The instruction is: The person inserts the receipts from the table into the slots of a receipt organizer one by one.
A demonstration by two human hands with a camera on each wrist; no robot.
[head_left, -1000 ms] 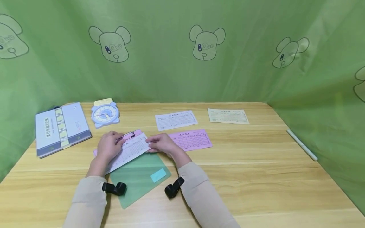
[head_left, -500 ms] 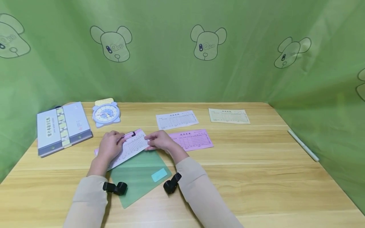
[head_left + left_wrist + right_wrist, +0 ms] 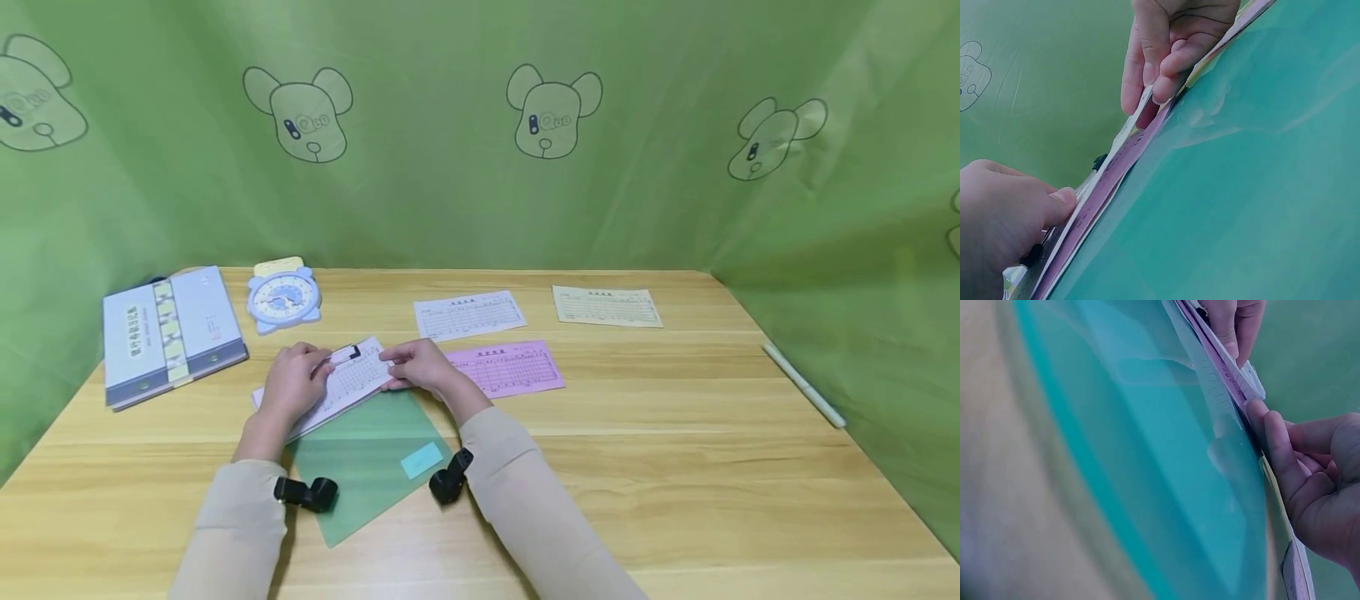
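A green translucent clipboard (image 3: 375,467) with a light-blue label lies at an angle on the table. Across its far end is a white printed slip (image 3: 348,387); the left wrist view shows a pink slip (image 3: 1104,197) layered beneath it. My left hand (image 3: 294,383) holds the wire clip (image 3: 345,356) with black ends at the clipboard's far edge, thumb and fingers bent over it. With thumb and fingers, my right hand (image 3: 423,367) pinches the right edge of the white slip. In the right wrist view the right fingertips (image 3: 1275,428) lie right at the slips' edge.
Right of the clipboard lies another pink slip (image 3: 510,369), partly behind the right hand. Farther back are a white slip (image 3: 470,315) and a pale yellow-green slip (image 3: 607,307). A blue binder (image 3: 198,312), toy clock (image 3: 285,300) and white pen (image 3: 805,386) lie toward the sides.
The white slip has slid away from me, up toward the clip, and now covers the pink slip beneath it. My right hand moved slightly with it; the left stays at the clip.
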